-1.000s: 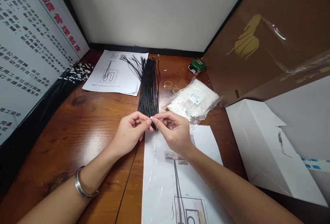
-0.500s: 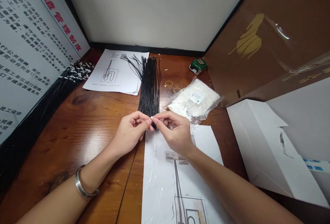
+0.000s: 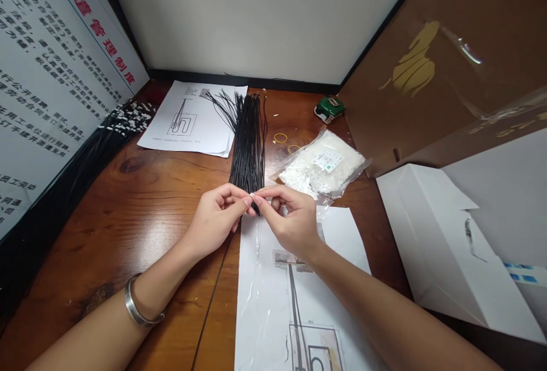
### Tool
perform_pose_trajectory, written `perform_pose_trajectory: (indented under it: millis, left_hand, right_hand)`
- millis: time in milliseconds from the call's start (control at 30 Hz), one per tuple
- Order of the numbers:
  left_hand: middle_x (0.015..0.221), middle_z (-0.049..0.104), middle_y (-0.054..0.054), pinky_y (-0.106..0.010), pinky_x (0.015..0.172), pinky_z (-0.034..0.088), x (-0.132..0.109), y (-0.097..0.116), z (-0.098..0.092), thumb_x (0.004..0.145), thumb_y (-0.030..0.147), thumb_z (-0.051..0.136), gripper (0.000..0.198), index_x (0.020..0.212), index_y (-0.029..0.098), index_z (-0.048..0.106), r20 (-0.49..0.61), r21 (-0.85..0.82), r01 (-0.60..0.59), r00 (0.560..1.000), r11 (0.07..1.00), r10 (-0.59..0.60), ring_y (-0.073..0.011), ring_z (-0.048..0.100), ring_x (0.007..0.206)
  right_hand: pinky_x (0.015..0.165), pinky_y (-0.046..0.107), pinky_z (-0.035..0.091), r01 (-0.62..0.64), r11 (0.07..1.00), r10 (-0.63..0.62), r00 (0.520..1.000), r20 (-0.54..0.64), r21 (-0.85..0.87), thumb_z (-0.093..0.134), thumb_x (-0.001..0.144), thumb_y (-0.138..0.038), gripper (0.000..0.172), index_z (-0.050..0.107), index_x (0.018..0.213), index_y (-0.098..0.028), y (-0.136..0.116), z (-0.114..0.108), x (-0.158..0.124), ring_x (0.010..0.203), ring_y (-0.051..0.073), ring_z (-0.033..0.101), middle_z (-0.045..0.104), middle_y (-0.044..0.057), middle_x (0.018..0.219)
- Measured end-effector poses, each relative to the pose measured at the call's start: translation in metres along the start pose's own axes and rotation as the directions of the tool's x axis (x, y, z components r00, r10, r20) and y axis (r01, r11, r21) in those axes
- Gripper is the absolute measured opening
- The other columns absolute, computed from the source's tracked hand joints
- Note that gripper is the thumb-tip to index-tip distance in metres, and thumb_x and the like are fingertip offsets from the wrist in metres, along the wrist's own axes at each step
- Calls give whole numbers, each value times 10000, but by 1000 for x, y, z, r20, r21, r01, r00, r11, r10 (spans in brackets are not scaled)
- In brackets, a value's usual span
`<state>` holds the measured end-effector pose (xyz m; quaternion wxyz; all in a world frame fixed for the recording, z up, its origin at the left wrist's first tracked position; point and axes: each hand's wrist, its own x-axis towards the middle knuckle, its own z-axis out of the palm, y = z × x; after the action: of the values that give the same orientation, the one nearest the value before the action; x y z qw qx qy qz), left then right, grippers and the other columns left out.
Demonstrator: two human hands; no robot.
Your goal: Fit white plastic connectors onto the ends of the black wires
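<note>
My left hand (image 3: 216, 220) and my right hand (image 3: 287, 220) meet fingertip to fingertip over the near end of a bundle of thin black wires (image 3: 248, 143). Both hands are closed in a pinch. Between the fingertips sits a tiny white connector (image 3: 252, 195). A thin black wire (image 3: 213, 297) runs from my left hand down toward me across the wooden table (image 3: 162, 188). Under my right wrist lies a printed drawing sheet (image 3: 294, 297) under clear film. A clear bag of small white connectors (image 3: 322, 166) lies just beyond my right hand.
A second drawing sheet (image 3: 192, 120) lies at the back. Finished black wires with white ends (image 3: 102, 137) lean along the left board. A green tape dispenser (image 3: 329, 109) and rubber bands (image 3: 280, 138) sit at the back. A white box (image 3: 444, 245) and a brown panel stand on the right.
</note>
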<state>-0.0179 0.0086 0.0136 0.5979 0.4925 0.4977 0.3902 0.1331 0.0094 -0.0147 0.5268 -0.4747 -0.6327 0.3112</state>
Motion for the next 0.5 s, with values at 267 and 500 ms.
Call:
perform_pose_trajectory:
  millis: [267,500]
  left_hand:
    - [716,676,-19,-202,414,314,0,0,1,780,386,665,242,792,147,631,3,10,22,1000,1000,-22,-53,418,431]
    - [701,664,-11,-204,418,305,0,-2,1,771,369,666,231,776,141,628,-12,-4,13,1000,1000,-13,-51,412,435]
  right_hand:
    - [412,253,324,-114,992,116,993,-27,61,654,784,-237,81,679,726,-187,1,1,-2,421,74,398,613,-4,574]
    - [411,256,302,-81,996,81,997,-9,28,650,782,-232,85,683,723,-181,3,1,-2,407,73,365,543,-30,492]
